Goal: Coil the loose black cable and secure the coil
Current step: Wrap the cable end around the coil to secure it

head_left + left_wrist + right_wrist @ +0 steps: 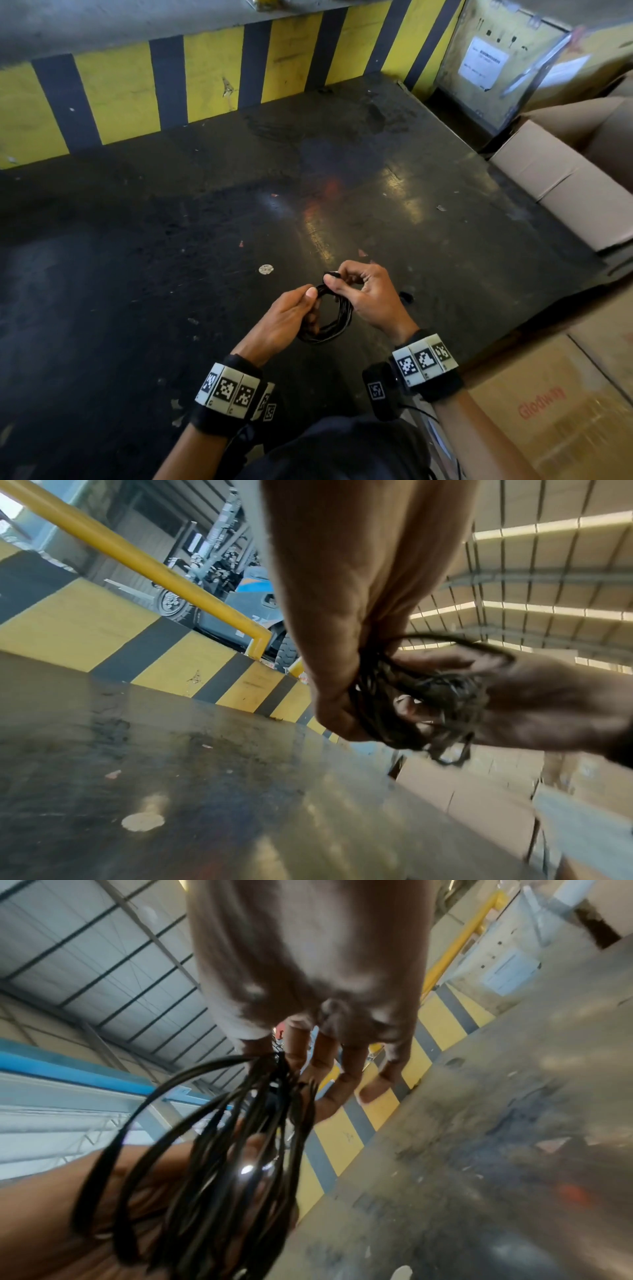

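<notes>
Thin black cable wound into a small multi-strand coil (327,317): held in the air between both hands, above the near middle of the dark, scuffed, glossy tabletop (205,240), not touching it.

Left hand (291,317): grip clenched on the left side of the coil, thumb laid over the top strands. The left wrist view (411,704) shows the strands bunched and tangled against the palm (342,615), blurred.

Right hand (368,296): grip pinching the far top of the coil between thumb and forefinger, with a short black cable end (332,273) standing out just beyond the thumb. The right wrist view shows what the head view hides: the remaining fingers (349,1069) extended and apart, and the strands (212,1164) fanning down from the pinch as separate loops.

Wristbands: one on each wrist, black, carrying square black-and-white coded markers (233,394), seen in the head view only.

Surroundings: small round pale disc (265,269) on the tabletop, far left of the hands; yellow and black striped barrier wall (171,85) along the far edge; brown cardboard boxes (565,185) at the right, one near box with red lettering (541,404). The left wrist view alone shows a yellow metal rail (154,569) and a forklift (240,588) beyond the barrier.
</notes>
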Available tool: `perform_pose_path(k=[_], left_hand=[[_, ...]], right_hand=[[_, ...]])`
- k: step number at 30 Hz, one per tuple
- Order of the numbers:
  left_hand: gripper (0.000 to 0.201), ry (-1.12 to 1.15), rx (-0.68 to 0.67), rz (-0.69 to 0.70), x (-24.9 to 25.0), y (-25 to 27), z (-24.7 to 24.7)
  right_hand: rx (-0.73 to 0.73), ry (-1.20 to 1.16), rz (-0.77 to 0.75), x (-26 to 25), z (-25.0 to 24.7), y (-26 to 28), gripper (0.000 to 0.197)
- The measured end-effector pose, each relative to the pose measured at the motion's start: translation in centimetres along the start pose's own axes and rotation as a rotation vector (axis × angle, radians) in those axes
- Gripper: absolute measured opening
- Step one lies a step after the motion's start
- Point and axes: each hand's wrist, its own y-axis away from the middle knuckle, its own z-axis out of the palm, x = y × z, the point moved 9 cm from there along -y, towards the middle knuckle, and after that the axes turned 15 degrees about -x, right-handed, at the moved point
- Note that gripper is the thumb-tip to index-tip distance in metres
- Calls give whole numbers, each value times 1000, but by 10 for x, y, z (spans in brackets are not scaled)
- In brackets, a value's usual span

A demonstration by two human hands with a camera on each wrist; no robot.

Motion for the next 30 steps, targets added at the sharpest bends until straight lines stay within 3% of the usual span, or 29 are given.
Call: perform_pose_path(k=[2,4,6,9,12,14,18,20,22,25,30], left_hand=[[33,-218,95,10,0,-4,-5],[29,-607,154,13,4,-9,-4],[28,-801,127,2,-1,-16,0],[29,-633,-15,-74,-23,-27,5],[32,-517,-28,-116,-34,-31,4],[34,-510,3,-163,-39,-31,-2],[36,-525,20,-197,-47,-36,-12],[36,-502,24,-200,-50,-38,-14],[35,-489,29,-189,-49,-41,-16],[35,-484,28,-178,-47,-45,-14],[34,-437,39,-172,-45,-47,-16]], right_hand=[[-18,10,51,11,0,0,31],[-9,57,84,19,-4,2,32],[-13,90,144,30,-6,5,31],[-114,90,245,48,-5,12,22],[-241,39,319,69,-7,23,21],[-143,84,367,96,-29,29,25],[313,299,583,164,-97,55,19],[456,356,713,188,-123,69,25],[481,363,811,212,-138,73,33],[398,391,849,239,-139,63,36],[377,419,806,255,-135,50,17]])
